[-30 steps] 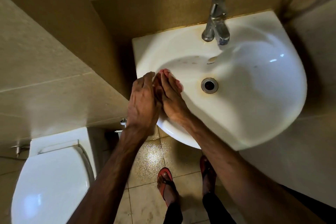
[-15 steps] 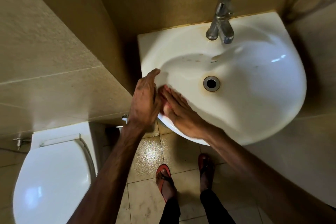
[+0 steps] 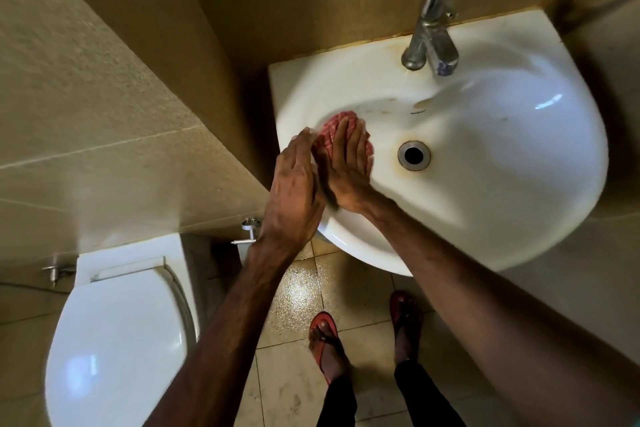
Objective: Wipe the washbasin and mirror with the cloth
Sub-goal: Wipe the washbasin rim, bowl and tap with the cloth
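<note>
You are pressing your right hand (image 3: 346,170), fingers straight and together, flat on the ribbed pink cloth (image 3: 334,121) against the left inner slope of the glossy white ceramic washbasin (image 3: 502,166). Your left hand (image 3: 294,191) is resting flat-fingered on the rim just beside it, holding nothing. Small dark print (image 3: 417,112) below the chrome tap (image 3: 431,31) is showing too small to read.

Location: a small bathroom. A white washbasin (image 3: 502,184) carries a chrome tap (image 3: 431,31) at its rear edge. A toilet (image 3: 117,340) with closed lid stands left of the washbasin. Beige wall tiles (image 3: 86,114) adjoin it; glossy floor tiles (image 3: 294,305) lie below.
</note>
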`<move>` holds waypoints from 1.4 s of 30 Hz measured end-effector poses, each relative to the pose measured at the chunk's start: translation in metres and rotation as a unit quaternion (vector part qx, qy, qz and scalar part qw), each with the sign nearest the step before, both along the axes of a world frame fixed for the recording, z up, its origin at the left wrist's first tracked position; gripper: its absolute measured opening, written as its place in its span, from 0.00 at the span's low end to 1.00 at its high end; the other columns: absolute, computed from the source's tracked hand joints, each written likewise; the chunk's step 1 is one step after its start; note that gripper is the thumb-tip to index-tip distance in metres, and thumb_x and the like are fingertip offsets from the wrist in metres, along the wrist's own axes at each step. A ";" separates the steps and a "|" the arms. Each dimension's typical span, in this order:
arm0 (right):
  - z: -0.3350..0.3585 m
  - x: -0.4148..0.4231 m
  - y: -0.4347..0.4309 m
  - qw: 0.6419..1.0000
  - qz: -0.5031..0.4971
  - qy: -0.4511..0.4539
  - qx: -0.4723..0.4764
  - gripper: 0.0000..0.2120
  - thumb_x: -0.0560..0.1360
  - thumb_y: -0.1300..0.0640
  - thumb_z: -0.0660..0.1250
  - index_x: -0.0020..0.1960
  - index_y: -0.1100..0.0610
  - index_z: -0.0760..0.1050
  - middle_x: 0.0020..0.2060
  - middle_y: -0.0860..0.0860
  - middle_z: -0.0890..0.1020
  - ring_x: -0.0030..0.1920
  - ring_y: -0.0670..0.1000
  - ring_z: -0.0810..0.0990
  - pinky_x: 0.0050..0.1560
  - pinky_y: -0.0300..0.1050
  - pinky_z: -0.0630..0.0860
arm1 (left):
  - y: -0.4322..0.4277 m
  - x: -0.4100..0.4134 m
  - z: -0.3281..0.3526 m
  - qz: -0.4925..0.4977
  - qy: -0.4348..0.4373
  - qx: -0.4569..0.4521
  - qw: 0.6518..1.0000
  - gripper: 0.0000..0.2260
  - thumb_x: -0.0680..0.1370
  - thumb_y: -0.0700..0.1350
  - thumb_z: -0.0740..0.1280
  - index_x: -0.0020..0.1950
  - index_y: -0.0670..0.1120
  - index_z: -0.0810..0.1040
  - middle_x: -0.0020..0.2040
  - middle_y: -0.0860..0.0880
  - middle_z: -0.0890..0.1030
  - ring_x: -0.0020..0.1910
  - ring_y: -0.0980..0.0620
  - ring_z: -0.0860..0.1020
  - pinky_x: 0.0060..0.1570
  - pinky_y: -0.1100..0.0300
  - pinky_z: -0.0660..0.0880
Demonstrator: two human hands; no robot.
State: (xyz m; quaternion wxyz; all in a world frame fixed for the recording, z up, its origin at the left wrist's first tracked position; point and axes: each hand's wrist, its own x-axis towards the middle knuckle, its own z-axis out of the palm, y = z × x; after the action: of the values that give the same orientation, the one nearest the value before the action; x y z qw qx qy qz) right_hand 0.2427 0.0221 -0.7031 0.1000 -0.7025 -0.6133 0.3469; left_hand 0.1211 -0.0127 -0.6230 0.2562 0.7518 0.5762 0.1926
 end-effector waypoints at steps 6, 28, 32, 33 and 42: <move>0.026 0.048 -0.058 0.978 0.164 0.020 -0.127 0.31 0.87 0.44 0.45 0.83 0.46 0.31 0.82 0.48 0.30 0.81 0.50 0.27 0.80 0.51 0.29 | -0.006 0.013 0.004 -0.013 0.021 0.005 1.000 0.26 0.78 0.31 0.57 0.77 0.31 0.61 0.78 0.34 0.61 0.80 0.37 0.58 0.79 0.43 0.58; 0.034 0.109 -0.078 0.953 0.231 -0.057 -0.190 0.33 0.87 0.40 0.49 0.83 0.44 0.34 0.82 0.50 0.31 0.82 0.55 0.29 0.83 0.57 0.34 | -0.010 0.039 -0.015 -0.038 0.243 -0.010 0.969 0.32 0.78 0.41 0.64 0.81 0.44 0.57 0.83 0.40 0.38 0.82 0.39 0.36 0.81 0.41 0.42; 0.044 0.128 -0.101 0.933 0.252 -0.083 -0.243 0.34 0.86 0.38 0.47 0.83 0.44 0.32 0.82 0.48 0.31 0.82 0.52 0.29 0.82 0.53 0.32 | -0.015 0.052 -0.020 -0.073 0.273 -0.021 0.959 0.29 0.76 0.42 0.67 0.77 0.46 0.65 0.83 0.41 0.42 0.82 0.39 0.38 0.79 0.43 0.38; 0.039 0.124 -0.097 0.937 0.236 -0.092 -0.243 0.34 0.86 0.38 0.47 0.83 0.43 0.31 0.82 0.49 0.30 0.82 0.54 0.28 0.82 0.56 0.33 | -0.015 0.054 -0.020 -0.080 0.275 -0.033 0.958 0.28 0.76 0.42 0.67 0.76 0.46 0.66 0.83 0.40 0.44 0.82 0.39 0.39 0.80 0.43 0.38; -0.008 0.089 -0.016 0.985 0.036 -0.139 -0.093 0.37 0.85 0.38 0.48 0.83 0.48 0.30 0.81 0.57 0.29 0.82 0.60 0.30 0.80 0.67 0.36 | -0.010 0.063 -0.021 -0.091 0.303 -0.063 0.947 0.23 0.74 0.40 0.63 0.70 0.43 0.72 0.82 0.40 0.55 0.82 0.42 0.49 0.80 0.46 0.41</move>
State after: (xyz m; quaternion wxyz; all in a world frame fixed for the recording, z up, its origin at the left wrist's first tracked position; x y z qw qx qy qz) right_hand 0.3319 0.0062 -0.7112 -0.0647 -0.7279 -0.6109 0.3046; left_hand 0.1841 -0.0229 -0.6436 0.1332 0.8060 0.5671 -0.1051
